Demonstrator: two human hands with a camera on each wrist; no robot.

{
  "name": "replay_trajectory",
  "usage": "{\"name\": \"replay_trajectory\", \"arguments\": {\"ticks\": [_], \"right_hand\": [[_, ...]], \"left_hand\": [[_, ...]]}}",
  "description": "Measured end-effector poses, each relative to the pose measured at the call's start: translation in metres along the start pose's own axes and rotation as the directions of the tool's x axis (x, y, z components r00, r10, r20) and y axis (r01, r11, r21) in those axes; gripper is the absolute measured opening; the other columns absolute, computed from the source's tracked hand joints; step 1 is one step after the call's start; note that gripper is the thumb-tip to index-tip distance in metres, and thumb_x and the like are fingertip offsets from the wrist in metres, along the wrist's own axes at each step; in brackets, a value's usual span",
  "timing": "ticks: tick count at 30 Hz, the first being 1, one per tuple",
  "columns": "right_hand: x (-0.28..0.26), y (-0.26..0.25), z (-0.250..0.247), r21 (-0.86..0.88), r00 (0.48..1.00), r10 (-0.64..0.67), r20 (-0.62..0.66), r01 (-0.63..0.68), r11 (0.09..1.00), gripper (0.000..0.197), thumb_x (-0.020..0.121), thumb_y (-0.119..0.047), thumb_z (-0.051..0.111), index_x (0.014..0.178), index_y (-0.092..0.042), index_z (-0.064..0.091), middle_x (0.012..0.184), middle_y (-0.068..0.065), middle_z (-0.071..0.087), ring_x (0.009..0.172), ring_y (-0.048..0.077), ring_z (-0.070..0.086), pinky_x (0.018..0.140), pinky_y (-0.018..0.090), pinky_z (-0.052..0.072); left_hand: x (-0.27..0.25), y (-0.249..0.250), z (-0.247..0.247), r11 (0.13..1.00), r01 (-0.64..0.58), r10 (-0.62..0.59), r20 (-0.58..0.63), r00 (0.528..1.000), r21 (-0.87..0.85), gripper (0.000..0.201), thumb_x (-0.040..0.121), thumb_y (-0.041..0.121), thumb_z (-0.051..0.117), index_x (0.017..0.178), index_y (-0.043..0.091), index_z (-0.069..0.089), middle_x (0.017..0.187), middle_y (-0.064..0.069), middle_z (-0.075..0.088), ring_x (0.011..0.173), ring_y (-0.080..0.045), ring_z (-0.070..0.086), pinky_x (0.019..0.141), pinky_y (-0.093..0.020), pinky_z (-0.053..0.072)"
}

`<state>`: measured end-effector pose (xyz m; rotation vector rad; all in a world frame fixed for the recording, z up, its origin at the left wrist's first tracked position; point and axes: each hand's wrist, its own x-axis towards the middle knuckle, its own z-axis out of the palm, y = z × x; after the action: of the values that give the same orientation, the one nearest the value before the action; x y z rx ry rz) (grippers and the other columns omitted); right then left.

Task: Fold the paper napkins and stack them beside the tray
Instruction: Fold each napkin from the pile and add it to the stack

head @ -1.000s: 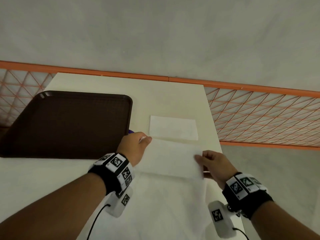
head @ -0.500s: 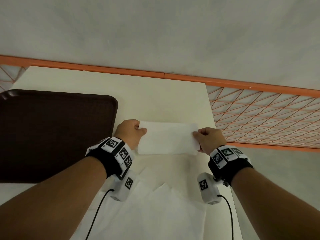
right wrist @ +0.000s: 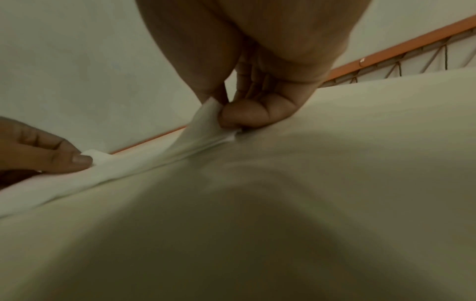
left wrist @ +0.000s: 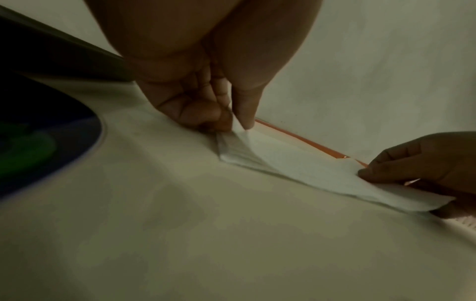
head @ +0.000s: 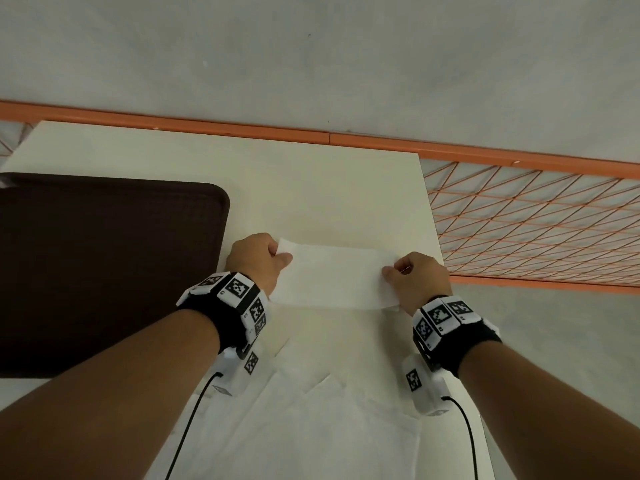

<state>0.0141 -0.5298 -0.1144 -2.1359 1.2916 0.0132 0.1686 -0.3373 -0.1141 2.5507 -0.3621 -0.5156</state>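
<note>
A folded white napkin (head: 332, 278) lies flat on the table just right of the dark brown tray (head: 104, 265), on top of another folded napkin whose layered edge (left wrist: 231, 154) shows in the left wrist view. My left hand (head: 280, 256) pinches the top napkin's far left corner between thumb and fingers (left wrist: 239, 122). My right hand (head: 393, 271) pinches its right end (right wrist: 219, 114). Several unfolded napkins (head: 311, 427) lie spread near the table's front edge, between my forearms.
The cream table (head: 311, 188) ends close to my right hand, at its right edge (head: 433, 220). Beyond it runs an orange wire rack (head: 536, 230). An orange rail (head: 242, 126) and a grey wall stand behind the table.
Both hands carried the folded napkin from near the front forward onto the folded one beside the tray. Since half a second ago it has settled flatter, with both hands still pinching its ends.
</note>
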Motion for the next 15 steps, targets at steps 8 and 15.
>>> {"name": "replay_trajectory", "arguments": {"ticks": [8,15], "right_hand": [[-0.04,-0.004,-0.027,-0.134,0.999,-0.026,0.033,0.03,0.99,0.036,0.087,-0.05,0.062,0.103,-0.019,0.054,0.093,0.0,0.062,0.083,0.021,0.057,0.07,0.03,0.042],[-0.162,0.015,-0.034,-0.081,0.965,-0.195,0.177,0.212,0.974,0.018,0.084,-0.04,0.068,0.078,-0.027,0.059,0.076,-0.011,0.062,0.07,0.009,0.057,0.064,0.024,0.042]], "left_hand": [[-0.034,-0.003,-0.031,0.998,-0.062,0.062,0.037,0.997,0.004,0.039,0.084,0.049,0.064,0.103,0.015,0.062,0.096,0.0,0.063,0.096,-0.022,0.061,0.083,-0.029,0.046],[-0.127,-0.029,-0.052,0.972,-0.237,0.217,0.352,0.91,0.013,0.016,0.084,0.038,0.069,0.082,0.022,0.067,0.071,0.012,0.059,0.065,-0.003,0.055,0.062,-0.018,0.042]]}}
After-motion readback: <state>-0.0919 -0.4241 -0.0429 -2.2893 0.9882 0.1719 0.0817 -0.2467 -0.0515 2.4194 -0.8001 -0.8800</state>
